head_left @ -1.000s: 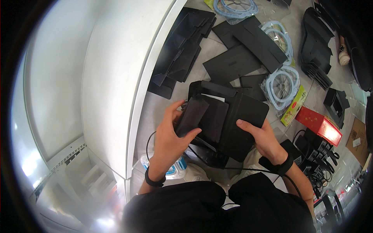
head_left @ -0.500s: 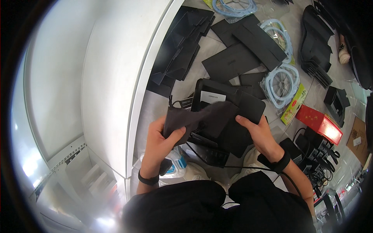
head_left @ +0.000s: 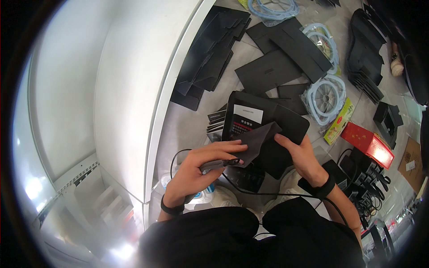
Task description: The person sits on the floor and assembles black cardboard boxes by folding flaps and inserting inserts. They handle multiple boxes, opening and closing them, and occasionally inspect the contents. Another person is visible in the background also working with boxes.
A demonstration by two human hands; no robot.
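My left hand [head_left: 199, 167] is closed on the near end of a dark grey cloth pouch [head_left: 259, 142] with a dark cord at its mouth. The pouch's far corner lies close to the thumb of my right hand [head_left: 301, 156]. That hand grips the side of an open black box [head_left: 292, 125], thumb on top and fingers hidden beneath. A white-and-black printed card [head_left: 248, 114] shows inside the box. Beside the box, a stack of small black-and-white printed cards [head_left: 216, 120] partly shows on the floor.
A white cabinet [head_left: 129, 89] stands along the left. Flat black card panels [head_left: 268, 71] and bagged light-blue hose coils [head_left: 326, 98] lie on the tiled floor ahead. To the right are a red box [head_left: 366, 140] and several black devices with cables [head_left: 362, 165]. A black cable [head_left: 277, 194] runs before my knees.
My left hand has moved right and turned over, folding the pouch's near end inward. More of the printed card and the stacked cards shows. My right hand has barely moved.
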